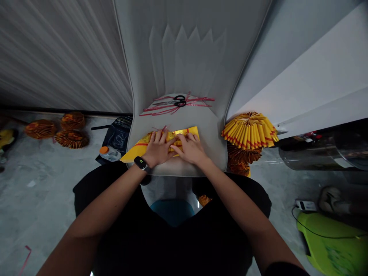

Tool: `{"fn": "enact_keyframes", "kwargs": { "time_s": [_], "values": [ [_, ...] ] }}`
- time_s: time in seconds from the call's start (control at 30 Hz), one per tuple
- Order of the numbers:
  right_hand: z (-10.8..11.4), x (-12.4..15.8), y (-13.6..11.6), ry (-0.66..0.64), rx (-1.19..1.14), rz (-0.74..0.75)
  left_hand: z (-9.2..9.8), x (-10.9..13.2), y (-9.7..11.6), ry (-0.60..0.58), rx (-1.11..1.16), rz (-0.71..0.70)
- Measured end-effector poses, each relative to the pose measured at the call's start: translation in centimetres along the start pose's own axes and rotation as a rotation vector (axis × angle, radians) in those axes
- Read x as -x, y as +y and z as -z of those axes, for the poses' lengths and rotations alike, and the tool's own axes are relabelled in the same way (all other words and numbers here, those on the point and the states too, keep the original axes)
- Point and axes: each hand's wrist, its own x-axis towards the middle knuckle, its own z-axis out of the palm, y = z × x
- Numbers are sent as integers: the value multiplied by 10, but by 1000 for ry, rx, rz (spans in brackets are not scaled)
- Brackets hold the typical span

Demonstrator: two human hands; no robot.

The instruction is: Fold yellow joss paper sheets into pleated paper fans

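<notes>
- Left hand (157,149), wristwatch-wearing: open and flat, fingers lying across the folded paper, pressing down, no grip.
- Right hand (189,149): likewise open and flat, its fingertips (176,150) just meeting the left hand on the same paper.
- Yellow paper sheet (138,151): thin, glossy, with red stripes and a gold patch; creased into a long, angled fold, lying under both hands near the front edge of the seat.
- Chair seat (172,168): pale grey, smooth, rounded, with a pleated backrest (184,57) rising behind it.
- Scissors (172,102): steel blades, black loop handles, lying near the back edge of the seat.
- Pink-red plastic strips (198,100): thin, loose, tangled around the scissors.
- Yellow pleated paper fan (250,130): red-striped, semicircular, just beyond the seat's right edge, above darker pleated fans (244,155).
- Three orange-brown pleated rounds (71,138): on the floor, left of the seat.
- Bottle (109,154): clear plastic, orange cap, beside a dark bag (117,134).
- Concrete floor (37,191): grey, mottled.
- Lime-green plastic object (330,241): lower right corner, on the floor.
</notes>
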Motion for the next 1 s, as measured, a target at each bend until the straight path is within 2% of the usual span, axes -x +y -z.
{"fn": "enact_keyframes", "kwargs": {
  "time_s": [0.2, 0.33, 0.7, 0.83, 1.0],
  "values": [
    [3, 23, 5, -1, 58, -25, 12, -2, 2, -79, -24, 6],
    [15, 37, 4, -50, 95, -75, 17, -3, 4, -100, -37, 29],
    [45, 76, 13, -226, 128, -306, 15, -8, 2, -71, -15, 26],
    [49, 71, 25, -237, 0, -374, 19, -12, 0, -109, -5, 22],
    [46, 58, 49, -106, -308, -450, 25, -19, -1, -158, -20, 45]
  ]
}}
